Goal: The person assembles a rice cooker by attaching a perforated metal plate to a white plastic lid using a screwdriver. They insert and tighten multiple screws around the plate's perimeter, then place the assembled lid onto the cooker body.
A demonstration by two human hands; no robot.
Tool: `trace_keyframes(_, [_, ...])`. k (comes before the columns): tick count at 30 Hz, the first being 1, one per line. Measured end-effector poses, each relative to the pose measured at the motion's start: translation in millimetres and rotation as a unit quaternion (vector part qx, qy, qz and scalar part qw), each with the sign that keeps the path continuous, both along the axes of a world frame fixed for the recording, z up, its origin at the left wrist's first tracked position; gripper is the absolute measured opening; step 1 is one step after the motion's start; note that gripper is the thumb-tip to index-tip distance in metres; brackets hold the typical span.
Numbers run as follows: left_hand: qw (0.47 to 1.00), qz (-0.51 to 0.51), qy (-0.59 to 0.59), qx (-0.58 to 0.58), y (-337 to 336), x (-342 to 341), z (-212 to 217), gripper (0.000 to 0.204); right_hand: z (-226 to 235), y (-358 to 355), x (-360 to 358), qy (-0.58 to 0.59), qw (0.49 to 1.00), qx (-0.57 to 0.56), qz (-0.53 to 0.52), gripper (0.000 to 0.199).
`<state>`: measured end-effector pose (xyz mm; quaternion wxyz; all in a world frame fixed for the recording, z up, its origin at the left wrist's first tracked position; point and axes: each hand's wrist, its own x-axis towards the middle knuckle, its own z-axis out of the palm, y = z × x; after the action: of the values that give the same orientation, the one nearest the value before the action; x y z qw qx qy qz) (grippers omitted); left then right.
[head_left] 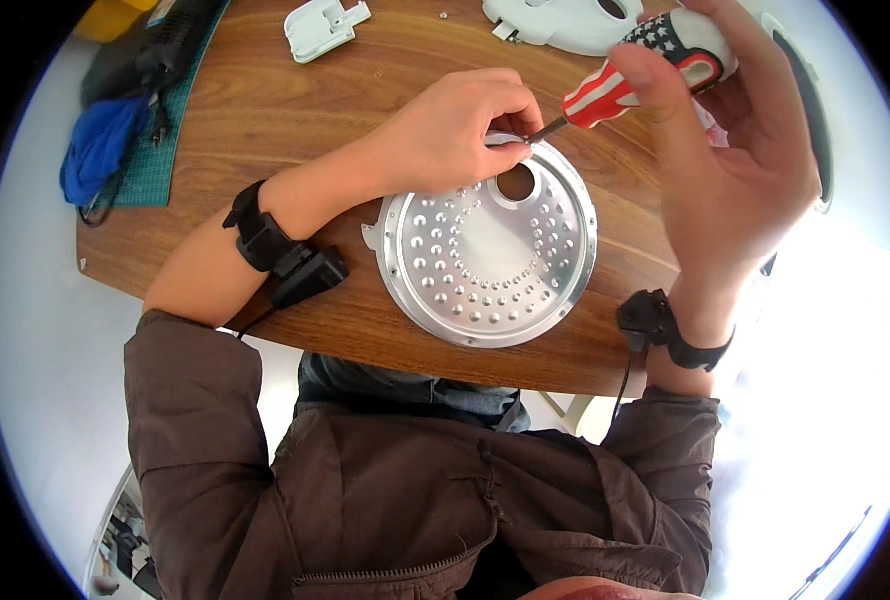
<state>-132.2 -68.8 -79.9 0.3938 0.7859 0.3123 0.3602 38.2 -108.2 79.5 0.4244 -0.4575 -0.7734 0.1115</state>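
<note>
A round, shiny metal disc (pixel 492 247) with rings of raised dimples and a hole near its far edge lies on the wooden table in front of me. My right hand (pixel 735 150) grips a screwdriver (pixel 600 97) by its red, white and dark blue starred handle. Its shaft slants down to the left, and the tip meets the fingertips of my left hand (pixel 455 130) at the disc's far rim. Thumb and forefinger of that hand are pinched there around something too small to make out. The hand covers part of the rim.
A white plastic piece (pixel 322 28) lies at the far left of the table, and a larger white plastic part (pixel 565 22) at the far middle. On the left are a green cutting mat (pixel 155 170), a blue cloth-like bundle (pixel 103 148) and dark cables.
</note>
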Motion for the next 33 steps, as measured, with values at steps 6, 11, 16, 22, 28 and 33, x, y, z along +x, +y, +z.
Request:
trace_keyframes(6, [1.000,0.006,0.022,-0.016,-2,-4,6,0.016,-31,36,30,-0.049,0.970,0.102,0.215,0.042])
trace_keyframes(11, [1.000,-0.007,-0.002,-0.005,0,1,0,0.016,-23,23,33,0.030,0.987,0.021,0.154,0.048])
trace_keyframes(16, [0.999,0.001,0.012,-0.030,-3,-2,5,0.016,-28,23,24,0.046,0.994,0.008,0.099,0.051])
trace_keyframes(22, [0.999,0.006,0.017,-0.033,-1,-1,7,0.016,16,5,20,0.107,0.976,-0.157,0.109,0.054])
trace_keyframes(28, [1.000,0.009,0.022,-0.006,-2,-1,5,0.015,-44,27,2,-0.042,0.977,0.203,0.056,0.046])
trace_keyframes(33, [1.000,0.004,0.003,-0.028,-4,0,9,0.015,11,3,2,0.119,0.984,-0.094,0.095,0.048])
